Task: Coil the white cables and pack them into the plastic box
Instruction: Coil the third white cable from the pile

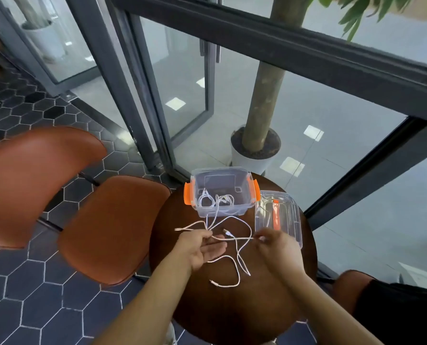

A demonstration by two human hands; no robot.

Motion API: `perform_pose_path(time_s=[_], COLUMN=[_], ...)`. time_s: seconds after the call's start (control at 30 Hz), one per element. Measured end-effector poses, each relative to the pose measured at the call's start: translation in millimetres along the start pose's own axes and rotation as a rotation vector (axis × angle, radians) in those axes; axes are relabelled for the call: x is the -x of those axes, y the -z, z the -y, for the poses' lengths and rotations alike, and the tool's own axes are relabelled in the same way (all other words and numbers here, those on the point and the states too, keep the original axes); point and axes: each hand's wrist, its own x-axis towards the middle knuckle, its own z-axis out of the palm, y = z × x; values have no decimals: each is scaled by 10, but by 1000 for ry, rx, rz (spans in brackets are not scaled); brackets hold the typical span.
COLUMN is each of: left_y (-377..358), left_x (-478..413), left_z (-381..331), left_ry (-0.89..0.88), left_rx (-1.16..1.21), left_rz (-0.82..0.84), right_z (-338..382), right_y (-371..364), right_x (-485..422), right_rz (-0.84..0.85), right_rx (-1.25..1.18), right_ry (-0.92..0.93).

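A clear plastic box (244, 195) with orange side latches stands open at the far side of a small round dark table (182, 295). Coiled white cables (213, 199) lie inside it, and one strand trails out over its near wall. Loose white cables (237, 267) sprawl on the table in front of the box. My left hand (200, 247), palm up, pinches a cable between thumb and fingers. My right hand (274, 245) pinches the same cable farther right, so a short length runs between the hands.
The box's clear lid (282, 215) with an orange handle lies to the right of the box. Two brown chairs (108, 225) stand left of the table. A potted tree (256, 148) and glass walls are behind it. Another brown seat (349, 285) sits at the right.
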Motion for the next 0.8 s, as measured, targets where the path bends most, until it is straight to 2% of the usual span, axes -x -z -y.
perform_pose_path(time_s=[0.07, 0.17, 0.27, 0.33, 0.37, 0.43, 0.53, 0.63, 0.73, 0.8], left_y=[98, 217, 233, 145, 76, -69, -191, -203, -151, -84], left_x=[55, 114, 158, 236, 280, 321, 281, 178, 143, 159], left_z=[-11, -69, -137, -209, -250, -348, -488, -596, -656, -687], left_ry=[0, -65, -303, -459, -472, -366, -200, -195, -211, -220], left_rx=[-127, -342, -511, -535, -513, -400, -68, 199, 277, 272], left_rz=[-25, -76, -136, -100, -45, 92, 225, 197, 128, 146], right_z=[118, 300, 393, 432, 443, 467, 486, 436, 344, 281], right_y=[-61, -103, -146, -174, -195, -225, -210, -205, -274, -335], right_x=[-21, 0, 4, -8, -10, -6, 23, 33, 27, 28], right_rz=[17, -45, -97, -66, -48, -34, -9, 25, 109, 176], right_rx=[-152, -346, -395, -403, -398, -370, -373, -365, -319, -374], right_ry=[-52, -53, 4, 56, 89, 166, 229, 265, 248, 219])
